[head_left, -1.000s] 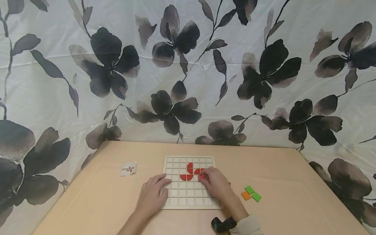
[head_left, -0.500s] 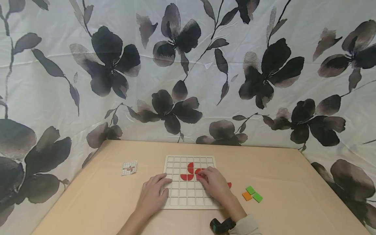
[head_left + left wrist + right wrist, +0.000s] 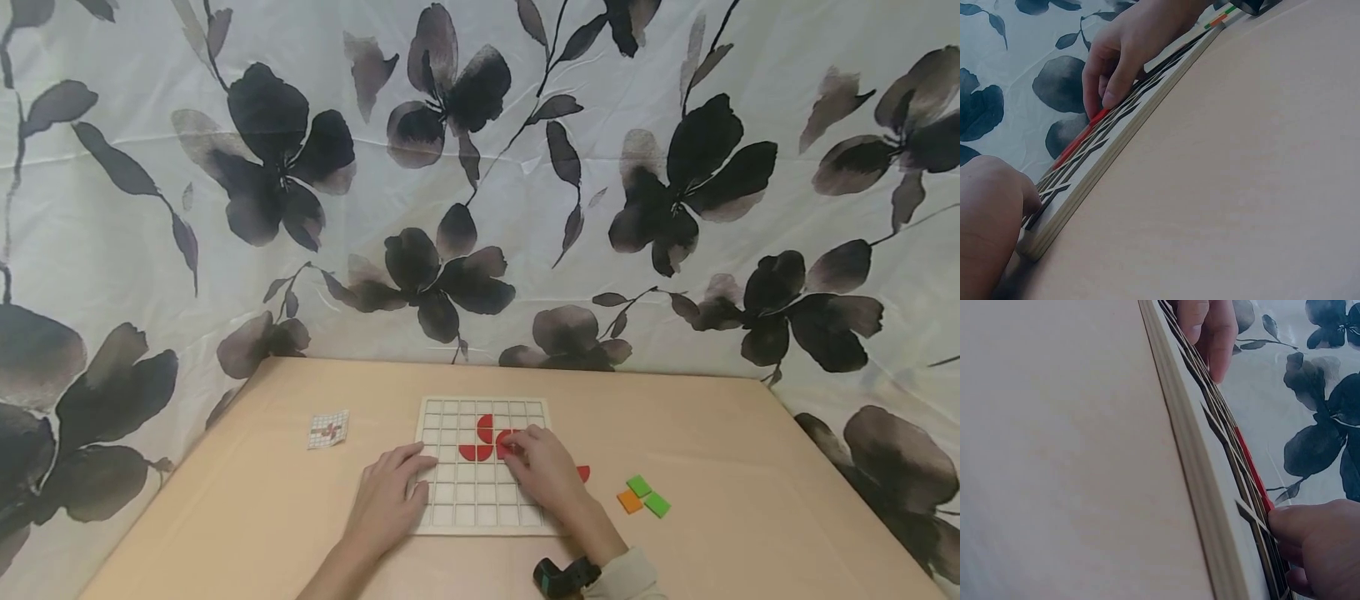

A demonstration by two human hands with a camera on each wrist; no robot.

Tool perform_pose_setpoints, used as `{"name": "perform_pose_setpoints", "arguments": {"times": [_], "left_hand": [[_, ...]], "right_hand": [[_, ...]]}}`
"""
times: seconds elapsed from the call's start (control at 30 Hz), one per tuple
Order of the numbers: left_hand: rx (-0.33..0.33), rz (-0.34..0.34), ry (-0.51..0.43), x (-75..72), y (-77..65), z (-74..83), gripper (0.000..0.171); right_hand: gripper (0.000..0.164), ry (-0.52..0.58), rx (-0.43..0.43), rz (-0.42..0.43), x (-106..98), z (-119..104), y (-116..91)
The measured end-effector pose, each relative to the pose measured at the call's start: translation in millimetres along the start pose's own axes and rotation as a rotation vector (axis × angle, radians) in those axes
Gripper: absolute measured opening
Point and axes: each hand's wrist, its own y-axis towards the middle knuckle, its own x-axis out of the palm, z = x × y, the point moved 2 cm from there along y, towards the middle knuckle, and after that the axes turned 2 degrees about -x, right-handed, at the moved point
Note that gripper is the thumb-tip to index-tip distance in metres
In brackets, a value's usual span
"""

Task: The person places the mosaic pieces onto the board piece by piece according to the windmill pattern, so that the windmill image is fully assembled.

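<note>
The board [image 3: 480,531] lies on the table [image 3: 225,542], with the left hand [image 3: 390,492] on its left side, fingers loose and holding nothing. The right hand [image 3: 546,467] pinches a red piece [image 3: 501,452] with thumb and fingertips, right of the middle of the grid. Just beyond it another red piece is partly covered by those fingers. To the left, two pieces [image 3: 476,452] sit side by side and two more [image 3: 485,428] stand one beyond the other.

The likeliest fault is a tilted piece: an edge could catch on a grid ridge, and the fingertips hide the cell, so I cannot tell whether it is seated. Fingers lifting carelessly could drag it or nudge the piece beyond. The light touch of the left hand might let the board slide if the right presses sideways.

The right forearm lies close to the spare piece [image 3: 582,473], near the board's right edge, and could sweep it away. The orange tile [image 3: 630,500] and green tiles [image 3: 657,504] lie farther right. The card [image 3: 327,429] lies at far left.
</note>
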Motion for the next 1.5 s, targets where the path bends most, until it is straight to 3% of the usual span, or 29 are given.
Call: {"name": "perform_pose_setpoints", "arguments": {"times": [0.53, 0.9, 1.03, 1.5], "left_hand": [[0.016, 0.028, 0.008, -1.0, -3.5, -1.6, 0.028], [0.02, 0.029, 0.008, 0.6, -0.9, 0.0, 0.028], [0.014, 0.028, 0.018, 0.9, -1.4, -0.5, 0.028], [0.027, 0.04, 0.004, -0.4, -4.1, -2.0, 0.028]], "right_hand": [[0.021, 0.009, -0.005, 0.01, 2.4, -3.0, -0.8], [0.025, 0.062, 0.028, -0.041, -2.5, 3.1, 2.5], [0.021, 0.084, 0.023, -0.07, -4.1, 6.4, 3.1], [0.011, 0.087, 0.001, -0.052, -2.2, 5.7, 1.7]]}}
